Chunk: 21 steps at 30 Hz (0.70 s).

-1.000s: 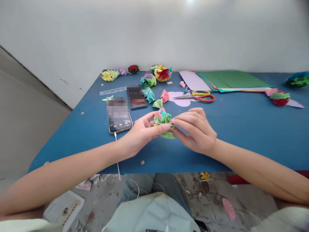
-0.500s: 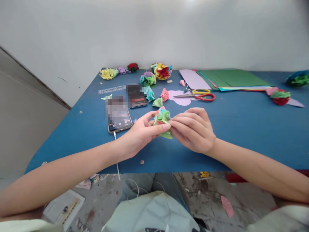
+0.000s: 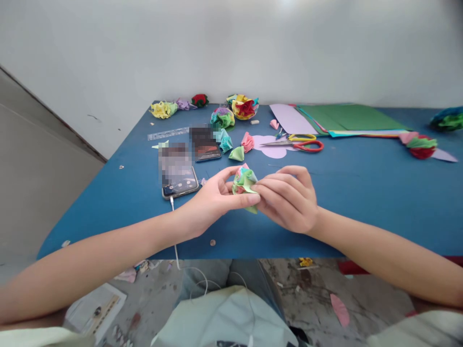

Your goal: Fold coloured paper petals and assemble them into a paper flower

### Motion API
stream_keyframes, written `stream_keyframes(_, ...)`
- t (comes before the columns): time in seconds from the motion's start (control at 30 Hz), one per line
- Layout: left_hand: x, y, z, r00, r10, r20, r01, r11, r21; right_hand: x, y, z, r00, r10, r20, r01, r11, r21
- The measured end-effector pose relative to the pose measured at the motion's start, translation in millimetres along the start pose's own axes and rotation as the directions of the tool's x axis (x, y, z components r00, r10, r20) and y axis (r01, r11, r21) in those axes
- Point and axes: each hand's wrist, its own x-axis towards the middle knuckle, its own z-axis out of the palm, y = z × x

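Observation:
A small crumpled paper flower [image 3: 244, 181] in green, pink and blue is pinched between both my hands just above the blue table [image 3: 361, 193]. My left hand [image 3: 211, 202] grips it from the left, thumb pressed along its lower edge. My right hand [image 3: 289, 197] closes on it from the right with its fingers curled round the paper. Loose folded petals in green [image 3: 237, 154], pink [image 3: 247, 142] and teal [image 3: 225, 143] lie just behind my hands.
Two phones [image 3: 178, 171] [image 3: 204, 143] lie to the left, one with a white cable over the table's edge. Red-and-yellow scissors [image 3: 300, 142] rest on a lilac cut-out. Finished paper flowers [image 3: 244, 107] and a ruler [image 3: 168, 134] lie at the back, coloured sheets [image 3: 347, 118] at the back right.
The flower has been squeezed tighter and turned a little between my fingers. Both hands have shifted slightly left and down.

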Motion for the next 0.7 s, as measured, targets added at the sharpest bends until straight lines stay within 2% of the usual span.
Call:
stream_keyframes(0.17, -4, 4, 1.6, 0.999, -0.017, 0.041, 0.022, 0.991, -0.131, 0, 3, -3, 1.0, 0.005, -0.018, -0.005, 1.0, 0.021)
stream_keyframes(0.3, -3, 2, 2.6, 0.998, -0.006, 0.06, 0.015, 0.989, -0.144, -2, 3, -4, 0.999, -0.033, -0.016, 0.033, 0.999, 0.011)
stream_keyframes(0.47, 4, -3, -1.1, 0.996, 0.09, -0.004, -0.09, 0.996, 0.02, -6, 5, 1, 0.999, -0.044, 0.007, 0.044, 0.999, 0.006)
stream_keyframes(0.6, 11, 5, -9.2, 0.986, 0.158, -0.045, -0.147, 0.97, 0.193, -9, 14, 8, 0.997, 0.018, 0.077, -0.031, 0.985, 0.167)
stream_keyframes(0.7, 12, 13, -14.2, 0.984, 0.134, -0.114, -0.113, 0.979, 0.171, -11, 22, 11, 0.99, 0.073, 0.124, -0.099, 0.971, 0.216)
